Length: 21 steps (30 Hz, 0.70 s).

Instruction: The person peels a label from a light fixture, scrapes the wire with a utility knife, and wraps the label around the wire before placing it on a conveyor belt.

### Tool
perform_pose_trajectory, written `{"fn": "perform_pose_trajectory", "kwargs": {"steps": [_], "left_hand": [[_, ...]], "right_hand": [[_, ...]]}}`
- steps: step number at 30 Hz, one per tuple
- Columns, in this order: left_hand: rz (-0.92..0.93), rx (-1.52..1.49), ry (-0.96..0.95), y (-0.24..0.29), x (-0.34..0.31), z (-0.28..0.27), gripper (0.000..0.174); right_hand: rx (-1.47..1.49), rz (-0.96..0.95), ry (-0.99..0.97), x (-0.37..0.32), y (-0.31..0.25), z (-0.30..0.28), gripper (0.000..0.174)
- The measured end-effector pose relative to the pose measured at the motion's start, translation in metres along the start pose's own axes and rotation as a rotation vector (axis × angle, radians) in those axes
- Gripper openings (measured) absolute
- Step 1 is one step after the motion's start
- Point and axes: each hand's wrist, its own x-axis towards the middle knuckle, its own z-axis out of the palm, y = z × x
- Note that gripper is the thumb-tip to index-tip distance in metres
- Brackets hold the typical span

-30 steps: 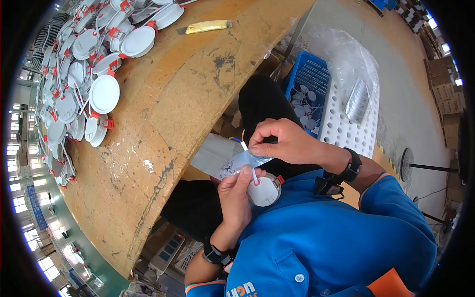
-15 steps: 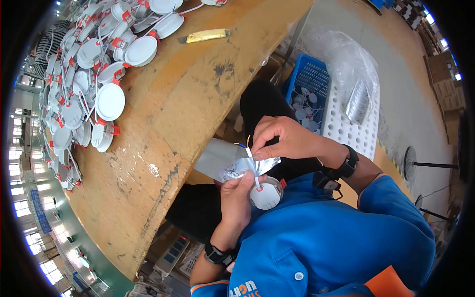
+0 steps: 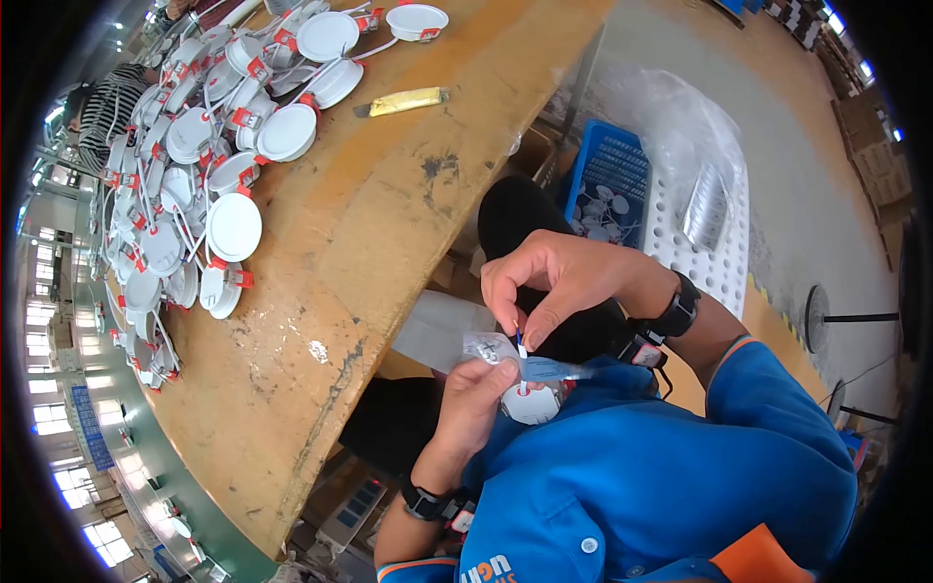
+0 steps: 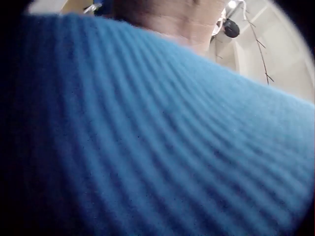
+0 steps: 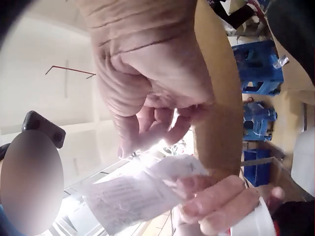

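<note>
A round white downlight [image 3: 533, 404] with red clips hangs near my lap, its white cable pointing up between both hands. My left hand [image 3: 469, 406] pinches a small clear printed bag [image 3: 554, 369] against that cable, thumb on top. Above it, my right hand [image 3: 569, 282] pinches the blue wire end [image 3: 519, 338] of the cable between thumb and forefinger. The right wrist view shows my right hand [image 5: 147, 83] over the printed bag [image 5: 133, 199], with the left fingers [image 5: 221, 201] beside the lamp's white rim [image 5: 253, 221]. Blue ribbed fabric [image 4: 162, 132] fills most of the left wrist view.
A heap of white downlights [image 3: 190, 136] with red clips covers the far left of the worn wooden table [image 3: 379, 223]. A yellow-wrapped cutter [image 3: 403, 102] lies nearby. Right of the table stand a blue basket [image 3: 614, 155] holding lamps and a white perforated board [image 3: 724, 282] with plastic film.
My right hand has come down to the wire ends, which earlier stuck out past its fingers. The bag has turned and lies across the cable, in front of the lamp.
</note>
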Motion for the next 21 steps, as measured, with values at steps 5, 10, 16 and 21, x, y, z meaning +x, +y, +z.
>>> {"fn": "perform_pose_trajectory", "kwargs": {"steps": [5, 10, 16, 21], "left_hand": [[0.076, 0.061, 0.040, 0.023, -0.001, 0.020, 0.035], [0.488, 0.122, 0.255, 0.024, -0.010, 0.025, 0.032], [0.663, 0.344, 0.482, 0.031, -0.006, 0.022, 0.026], [0.666, 0.081, 0.559, 0.021, -0.001, 0.012, 0.026]], "right_hand": [[-0.006, -0.145, 0.155, 0.008, -0.007, 0.008, 0.015], [-0.275, -0.164, 0.366, 0.026, -0.044, 0.019, 0.012], [-0.721, -0.288, 0.425, 0.063, -0.055, 0.032, 0.010], [-0.717, -0.345, 0.588, 0.060, -0.042, 0.036, 0.022]]}}
